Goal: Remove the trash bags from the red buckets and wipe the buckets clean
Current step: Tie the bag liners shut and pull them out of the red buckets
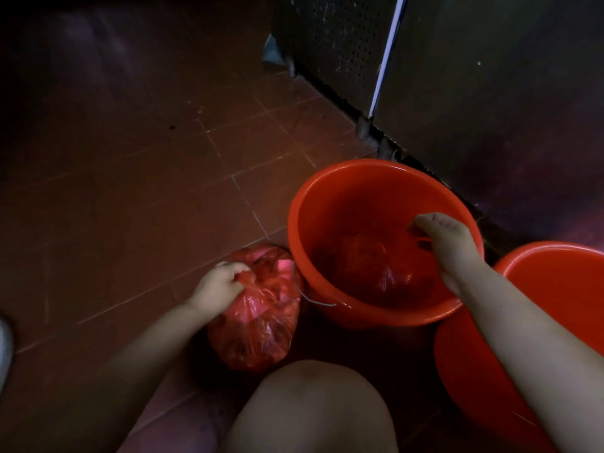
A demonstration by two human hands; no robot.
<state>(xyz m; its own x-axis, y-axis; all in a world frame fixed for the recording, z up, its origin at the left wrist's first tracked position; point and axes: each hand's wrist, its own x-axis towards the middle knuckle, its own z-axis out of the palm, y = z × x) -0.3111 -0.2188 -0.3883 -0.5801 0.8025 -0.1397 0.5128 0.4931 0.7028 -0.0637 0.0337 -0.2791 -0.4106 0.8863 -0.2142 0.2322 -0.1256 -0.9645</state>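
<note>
A red bucket stands on the tiled floor with a tied red trash bag inside it. My right hand reaches into this bucket and grips the bag's top. A second full red trash bag rests on the floor just left of the bucket. My left hand is closed on its knotted top. A second red bucket stands at the right edge, partly behind my right forearm.
A dark metal cabinet with a perforated panel stands close behind the buckets. Reddish-brown floor tiles spread to the left. My bare knee is at the bottom centre. A white shape shows at the left edge.
</note>
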